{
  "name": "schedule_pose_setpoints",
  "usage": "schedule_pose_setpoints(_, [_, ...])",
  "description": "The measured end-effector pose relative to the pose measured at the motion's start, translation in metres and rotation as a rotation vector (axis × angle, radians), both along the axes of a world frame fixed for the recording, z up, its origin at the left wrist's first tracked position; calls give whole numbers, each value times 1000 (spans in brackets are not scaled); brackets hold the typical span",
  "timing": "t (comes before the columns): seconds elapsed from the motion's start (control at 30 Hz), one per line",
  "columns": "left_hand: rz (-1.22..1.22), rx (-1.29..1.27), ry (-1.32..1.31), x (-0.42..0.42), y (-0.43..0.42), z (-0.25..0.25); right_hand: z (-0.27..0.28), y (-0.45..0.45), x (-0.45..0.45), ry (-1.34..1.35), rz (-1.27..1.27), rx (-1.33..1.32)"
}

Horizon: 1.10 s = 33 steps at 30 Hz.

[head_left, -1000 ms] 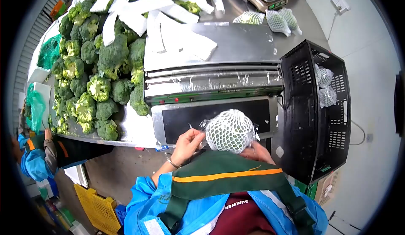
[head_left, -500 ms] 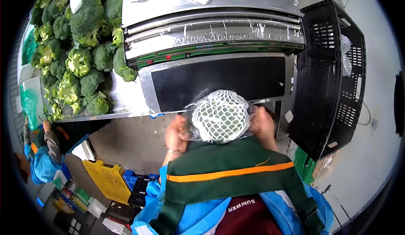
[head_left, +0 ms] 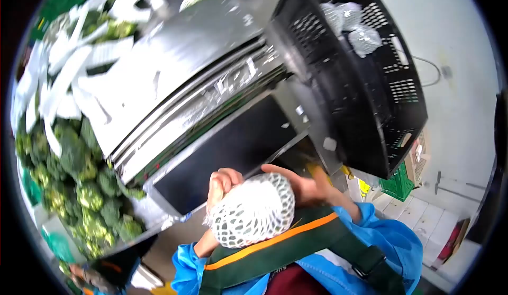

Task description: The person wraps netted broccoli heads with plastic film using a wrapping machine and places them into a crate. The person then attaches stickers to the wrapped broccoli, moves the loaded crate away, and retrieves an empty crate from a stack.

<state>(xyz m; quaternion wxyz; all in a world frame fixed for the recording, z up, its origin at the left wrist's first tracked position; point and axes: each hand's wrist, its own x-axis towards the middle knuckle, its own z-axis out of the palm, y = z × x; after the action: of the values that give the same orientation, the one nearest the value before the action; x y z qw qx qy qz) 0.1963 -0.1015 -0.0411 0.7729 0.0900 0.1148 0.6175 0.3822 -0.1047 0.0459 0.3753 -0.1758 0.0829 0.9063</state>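
Note:
A broccoli head in a white foam net point(head_left: 254, 210) is held close against the apron, with green showing through the mesh. My left hand point(head_left: 222, 186) has its fingers curled round the far left side of the net. My right hand point(head_left: 296, 184) lies along the far right side, its fingers fairly straight and touching the bundle. Beyond both hands is the wrapping machine, with its black plate point(head_left: 227, 152) nearest and a roll of clear film point(head_left: 211, 99) behind it.
Loose broccoli heads point(head_left: 74, 152) are piled at the left, partly under white foam nets point(head_left: 69, 78). A black crate point(head_left: 370, 99) stands at the right with several wrapped pieces inside. A green crate point(head_left: 397, 184) sits lower down. Another person's arm point(head_left: 92, 276) shows at lower left.
The view has turned and shifted toward the right. My hands have moved from the bundle's two sides, where clear film was spread, to its far side, closer together.

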Motion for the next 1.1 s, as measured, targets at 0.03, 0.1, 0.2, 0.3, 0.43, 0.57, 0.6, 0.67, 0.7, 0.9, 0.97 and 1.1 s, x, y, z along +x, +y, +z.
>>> schedule_pose_setpoints(0.03, [-84,41,286,17,12,8,-5,-3,16,-412,53,295])
schedule_pose_setpoints(0.1, [-143,340,607,54,53,59,-13,1,57,-872,4,499])
schedule_pose_setpoints(0.2, [-95,996,1170,83,120,118,1,37,147,-675,-603,433])
schedule_pose_setpoints(0.3, [38,1049,1589,79,195,119,47,106,217,-879,-974,180])
schedule_pose_setpoints(0.43, [293,772,1822,61,314,95,-44,155,322,-1237,-331,169])
schedule_pose_setpoints(0.57, [267,471,2163,31,452,24,-162,228,333,-1201,-491,-148])
schedule_pose_setpoints(0.6, [140,393,2349,21,479,11,-167,236,333,-1229,-472,-116])
schedule_pose_setpoints(0.67, [-215,365,2483,12,512,-5,-169,238,326,-1452,-486,-147])
schedule_pose_setpoints(0.7, [-446,321,2530,11,525,-15,-166,238,321,-1658,-506,-215])
schedule_pose_setpoints(0.9, [-594,175,2731,50,538,-68,-191,229,291,-2739,-124,630])
schedule_pose_setpoints(0.97, [-507,217,2669,52,540,-54,-187,232,283,-2745,-80,567])
schedule_pose_setpoints(1.1, [-287,448,2519,6,556,-37,-181,229,281,-2720,-50,595])
